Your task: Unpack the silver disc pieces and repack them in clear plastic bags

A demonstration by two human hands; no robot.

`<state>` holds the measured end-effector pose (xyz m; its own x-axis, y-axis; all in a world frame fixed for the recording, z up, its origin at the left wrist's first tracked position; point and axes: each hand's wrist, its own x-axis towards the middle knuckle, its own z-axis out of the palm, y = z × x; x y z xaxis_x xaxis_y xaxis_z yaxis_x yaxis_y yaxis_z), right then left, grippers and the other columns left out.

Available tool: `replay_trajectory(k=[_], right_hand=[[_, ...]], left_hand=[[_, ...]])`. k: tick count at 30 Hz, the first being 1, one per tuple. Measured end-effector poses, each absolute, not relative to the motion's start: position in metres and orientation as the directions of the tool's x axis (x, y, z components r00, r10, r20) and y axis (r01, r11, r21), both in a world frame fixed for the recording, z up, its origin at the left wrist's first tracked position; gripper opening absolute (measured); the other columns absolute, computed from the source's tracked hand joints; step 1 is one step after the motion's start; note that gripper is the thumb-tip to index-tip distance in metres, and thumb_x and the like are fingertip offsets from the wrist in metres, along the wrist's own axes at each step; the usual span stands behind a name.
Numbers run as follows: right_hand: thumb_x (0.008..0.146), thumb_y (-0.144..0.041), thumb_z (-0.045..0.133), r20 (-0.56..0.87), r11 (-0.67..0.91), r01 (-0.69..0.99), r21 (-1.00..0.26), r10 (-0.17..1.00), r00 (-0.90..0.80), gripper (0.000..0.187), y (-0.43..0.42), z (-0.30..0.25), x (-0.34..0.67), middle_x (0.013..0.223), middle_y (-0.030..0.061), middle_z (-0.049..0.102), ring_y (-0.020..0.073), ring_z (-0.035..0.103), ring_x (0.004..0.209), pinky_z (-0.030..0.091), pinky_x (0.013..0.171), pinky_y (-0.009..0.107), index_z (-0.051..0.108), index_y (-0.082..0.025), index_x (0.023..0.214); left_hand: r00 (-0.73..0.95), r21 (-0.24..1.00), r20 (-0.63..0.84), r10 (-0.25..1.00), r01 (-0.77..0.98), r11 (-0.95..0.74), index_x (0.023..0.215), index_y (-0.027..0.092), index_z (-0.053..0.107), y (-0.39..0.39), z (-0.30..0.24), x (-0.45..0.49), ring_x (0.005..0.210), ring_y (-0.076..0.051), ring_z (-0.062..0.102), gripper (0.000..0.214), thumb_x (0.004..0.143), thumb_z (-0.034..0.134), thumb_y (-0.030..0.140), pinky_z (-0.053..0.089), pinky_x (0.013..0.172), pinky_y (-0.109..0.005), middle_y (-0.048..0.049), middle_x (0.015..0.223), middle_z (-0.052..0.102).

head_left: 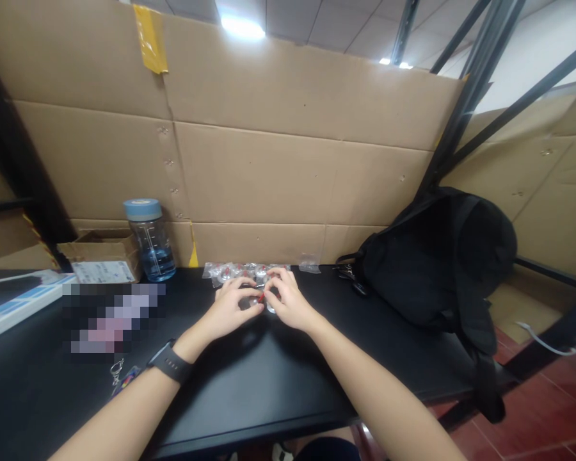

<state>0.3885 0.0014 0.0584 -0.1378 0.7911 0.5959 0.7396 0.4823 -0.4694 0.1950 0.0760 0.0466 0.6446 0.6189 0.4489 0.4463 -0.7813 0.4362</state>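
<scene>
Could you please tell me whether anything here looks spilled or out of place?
No spill shows, but the backpack on the table has a strap dangling past the edge at right, which looks untidy.

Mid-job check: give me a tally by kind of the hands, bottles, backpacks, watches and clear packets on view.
Hands: 2 (left hand, right hand)
Bottle: 1
Backpack: 1
Watch: 1
Clear packets: bunched and partly covered, cannot count
Total, packets left out: 5
</scene>
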Motion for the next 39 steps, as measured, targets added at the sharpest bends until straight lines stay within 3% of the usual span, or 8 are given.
replay_trajectory(k=[6, 11, 13, 16, 21, 26, 33, 39], right_hand=[[0.093, -0.023, 0.057, 0.515, 0.439, 0.79, -0.427, 0.837, -0.187, 0.003, -0.002, 0.062, 0.386, 0.128, 0.0071, 0.054, 0.0233, 0.047, 0.121, 0.036, 0.1, 0.041, 0.06, -0.022, 0.092], [0.088, -0.035, 0.065, 0.399, 0.177, 0.936, -0.303, 0.916, -0.044, 0.026, -0.002, 0.061, 0.399, 0.116, 0.0077, 0.063, 0.0262, 0.051, 0.108, 0.031, 0.089, 0.039, 0.058, -0.023, 0.11], [0.088, -0.038, 0.066, 0.33, 0.12, 0.958, -0.26, 0.944, -0.029, 0.025, 0.0, 0.06, 0.407, 0.111, 0.0074, 0.066, 0.0255, 0.053, 0.103, 0.028, 0.086, 0.038, 0.062, -0.023, 0.107], [0.089, -0.037, 0.065, 0.249, 0.103, 0.963, -0.251, 0.968, -0.039, 0.016, 0.003, 0.058, 0.415, 0.101, 0.0037, 0.069, 0.0223, 0.057, 0.097, 0.024, 0.083, 0.036, 0.067, -0.024, 0.097], [0.09, -0.034, 0.064, 0.239, 0.127, 0.953, -0.275, 0.969, -0.06, 0.017, 0.004, 0.058, 0.412, 0.099, 0.0032, 0.069, 0.02, 0.059, 0.093, 0.022, 0.079, 0.032, 0.068, -0.024, 0.104], [0.089, -0.025, 0.063, 0.207, 0.152, 0.96, -0.236, 0.973, -0.103, 0.009, 0.006, 0.055, 0.41, 0.09, 0.0022, 0.07, 0.0183, 0.06, 0.088, 0.022, 0.078, 0.032, 0.069, -0.021, 0.085], [0.09, -0.015, 0.056, 0.294, 0.16, 0.963, -0.215, 0.951, -0.093, 0.015, 0.005, 0.059, 0.425, 0.091, 0.0045, 0.064, 0.0191, 0.057, 0.088, 0.03, 0.081, 0.034, 0.063, -0.018, 0.077], [0.096, -0.02, 0.051, 0.561, 0.489, 0.712, -0.505, 0.812, -0.16, 0.01, 0.005, 0.064, 0.409, 0.107, 0.0068, 0.059, 0.0187, 0.057, 0.103, 0.044, 0.091, 0.032, 0.058, -0.02, 0.09]], left_hand=[[0.614, 0.362, 0.524, 0.59, 0.466, -0.807, 0.086, 0.033, 0.08, 0.077, 0.05, 0.196, 0.12, -0.03, 0.049, 0.015, 0.085, 0.066, 0.039, 0.036, 0.101, -0.051, -0.003, 0.117, 0.067], [0.586, 0.345, 0.523, 0.619, 0.518, -0.782, 0.085, 0.032, 0.08, 0.076, 0.052, 0.195, 0.111, -0.027, 0.054, 0.015, 0.085, 0.067, 0.04, 0.034, 0.097, -0.044, -0.0028, 0.103, 0.07], [0.568, 0.358, 0.525, 0.633, 0.527, -0.77, 0.088, 0.034, 0.079, 0.075, 0.054, 0.194, 0.109, -0.027, 0.056, 0.015, 0.087, 0.066, 0.042, 0.032, 0.095, -0.043, -0.0018, 0.102, 0.071], [0.557, 0.374, 0.525, 0.643, 0.528, -0.762, 0.091, 0.035, 0.078, 0.075, 0.057, 0.193, 0.109, -0.027, 0.057, 0.016, 0.089, 0.063, 0.043, 0.029, 0.094, -0.043, -0.0003, 0.103, 0.074], [0.531, 0.397, 0.523, 0.667, 0.541, -0.741, 0.094, 0.032, 0.074, 0.075, 0.057, 0.194, 0.11, -0.025, 0.059, 0.017, 0.092, 0.059, 0.039, 0.028, 0.093, -0.041, 0.0003, 0.106, 0.075], [0.514, 0.413, 0.513, 0.688, 0.555, -0.722, 0.097, 0.03, 0.07, 0.077, 0.055, 0.194, 0.11, -0.025, 0.059, 0.017, 0.093, 0.057, 0.039, 0.028, 0.094, -0.041, 0.0, 0.105, 0.074], [0.502, 0.434, 0.496, 0.708, 0.563, -0.703, 0.096, 0.028, 0.068, 0.077, 0.058, 0.194, 0.11, -0.026, 0.059, 0.017, 0.094, 0.054, 0.038, 0.031, 0.095, -0.043, -0.0013, 0.103, 0.074], [0.52, 0.551, 0.444, 0.73, 0.484, -0.68, 0.095, 0.026, 0.069, 0.078, 0.055, 0.196, 0.094, -0.024, 0.065, 0.025, 0.094, 0.052, 0.043, 0.043, 0.086, -0.038, -0.0019, 0.097, 0.074]])
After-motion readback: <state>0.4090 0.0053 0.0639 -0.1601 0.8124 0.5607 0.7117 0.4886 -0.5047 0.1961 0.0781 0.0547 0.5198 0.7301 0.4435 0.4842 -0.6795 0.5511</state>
